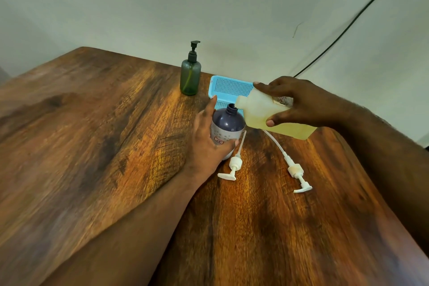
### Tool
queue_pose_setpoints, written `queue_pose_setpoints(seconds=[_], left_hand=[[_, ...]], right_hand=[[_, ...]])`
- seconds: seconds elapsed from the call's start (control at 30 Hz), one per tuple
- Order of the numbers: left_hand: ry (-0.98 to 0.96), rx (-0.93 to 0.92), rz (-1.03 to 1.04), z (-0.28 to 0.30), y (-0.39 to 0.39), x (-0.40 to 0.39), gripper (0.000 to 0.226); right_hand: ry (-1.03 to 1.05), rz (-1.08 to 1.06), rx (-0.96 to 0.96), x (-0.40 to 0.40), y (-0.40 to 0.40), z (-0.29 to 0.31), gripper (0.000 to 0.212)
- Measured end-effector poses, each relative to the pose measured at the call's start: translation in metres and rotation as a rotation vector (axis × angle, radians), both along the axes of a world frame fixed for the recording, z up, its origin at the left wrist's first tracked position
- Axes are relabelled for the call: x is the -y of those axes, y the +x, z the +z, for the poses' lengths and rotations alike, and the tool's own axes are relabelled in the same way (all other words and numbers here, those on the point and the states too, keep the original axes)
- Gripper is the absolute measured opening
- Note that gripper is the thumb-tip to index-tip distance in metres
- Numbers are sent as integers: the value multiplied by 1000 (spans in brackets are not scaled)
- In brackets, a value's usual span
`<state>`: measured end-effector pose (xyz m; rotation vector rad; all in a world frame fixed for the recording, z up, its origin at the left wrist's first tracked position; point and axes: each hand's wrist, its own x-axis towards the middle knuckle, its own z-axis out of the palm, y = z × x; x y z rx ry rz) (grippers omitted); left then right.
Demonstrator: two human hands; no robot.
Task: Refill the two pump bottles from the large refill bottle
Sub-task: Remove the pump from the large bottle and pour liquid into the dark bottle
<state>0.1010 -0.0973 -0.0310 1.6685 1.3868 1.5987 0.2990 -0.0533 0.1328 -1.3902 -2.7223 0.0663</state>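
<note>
Two hands are at work over your wooden tabletop (92,123). Your left hand (209,139) wraps round the side of the purple bottle (228,123), thumb across the front near its label and fingers reaching up along the far side; the bottle stands upright with its neck uncapped. Your right hand (299,102) grips the large refill bottle (257,111), thumb underneath and fingers over the top, tipped nearly flat so its mouth sits just at the purple bottle's opening. Pale yellow liquid lies along the lower side of the refill bottle. Whether any is flowing, you cannot tell.

Just beside the purple bottle, on your right, lies one white pump (234,165) on the tabletop, and a second white pump (296,169) with a long curved tube lies further right. Behind the bottles lies a blue perforated tray (228,88). A green pump bottle (190,76) with its black pump fitted stands upright near the tabletop's far edge, by the wall. A black cable (348,25) runs across the wall.
</note>
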Motion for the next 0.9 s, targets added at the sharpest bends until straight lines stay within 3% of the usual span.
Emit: queue_pose_setpoints(seconds=[0.43, 0.6, 0.67, 0.8, 0.9], left_hand=[[39, -16, 75, -4, 6, 1, 113], [8, -25, 1, 3, -1, 1, 110], [-1, 81, -67, 9, -6, 4, 96], [-15, 384, -122, 20, -15, 6, 44], [-9, 413, -90, 16, -22, -1, 27]], right_hand=[[-9, -10, -2, 3, -2, 0, 85], [-8, -14, -1, 4, -3, 1, 85], [-5, -14, -1, 3, -2, 2, 85], [-6, -13, 5, 3, -2, 1, 86], [-4, -19, 5, 3, -2, 1, 86]])
